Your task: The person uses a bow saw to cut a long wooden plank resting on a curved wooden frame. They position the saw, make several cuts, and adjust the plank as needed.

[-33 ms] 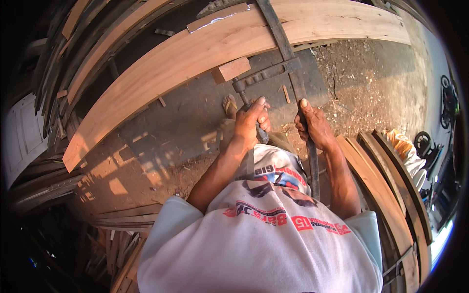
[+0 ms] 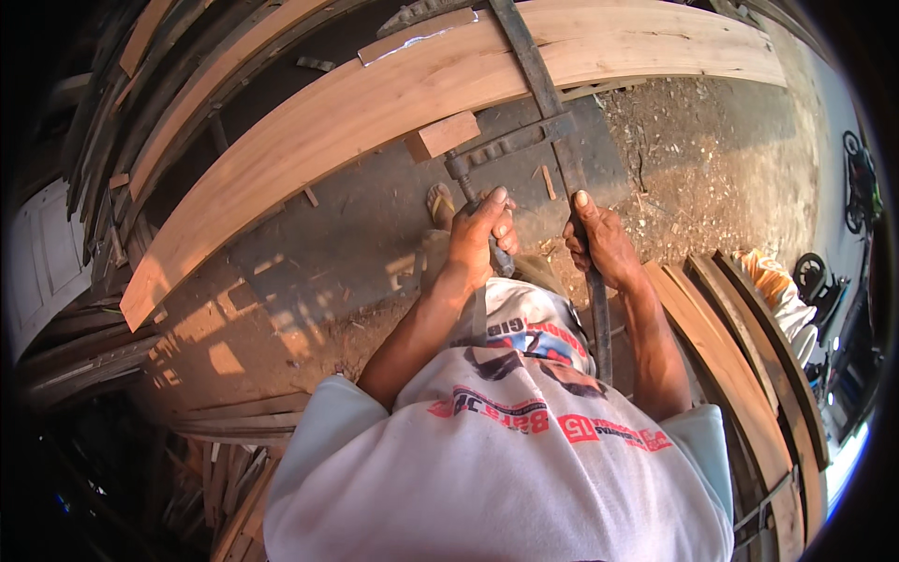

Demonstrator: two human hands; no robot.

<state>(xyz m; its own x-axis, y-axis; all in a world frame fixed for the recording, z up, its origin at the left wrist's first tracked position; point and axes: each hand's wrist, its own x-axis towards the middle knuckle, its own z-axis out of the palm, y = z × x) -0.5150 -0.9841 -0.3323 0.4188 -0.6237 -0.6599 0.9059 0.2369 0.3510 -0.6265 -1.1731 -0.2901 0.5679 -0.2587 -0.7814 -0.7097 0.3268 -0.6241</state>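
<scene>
A long metal bar clamp point(image 2: 568, 161) lies across a wide wooden plank point(image 2: 375, 94). My right hand point(image 2: 599, 239) is wrapped round the clamp's bar, thumb lying along it. My left hand point(image 2: 483, 237) is closed on the clamp's screw handle point(image 2: 503, 255), left of the bar. From that hand the threaded screw point(image 2: 467, 186) runs up to a small wood block point(image 2: 443, 136), which sits against the plank's near edge. The clamp's toothed sliding jaw point(image 2: 510, 142) joins screw and bar. A thin wood strip point(image 2: 420, 36) rests on the plank near its far edge.
Stacked boards point(image 2: 740, 365) stand at my right, with a cloth bundle point(image 2: 773, 290) beyond them. More timber point(image 2: 103, 122) is piled at the far left, near a white panel door point(image 2: 51, 262). Wood chips point(image 2: 693, 159) litter the ground. Motorbikes point(image 2: 857, 187) are at the far right.
Almost nothing differs. Both hands keep their grip on the clamp, and the plank and block stay in place.
</scene>
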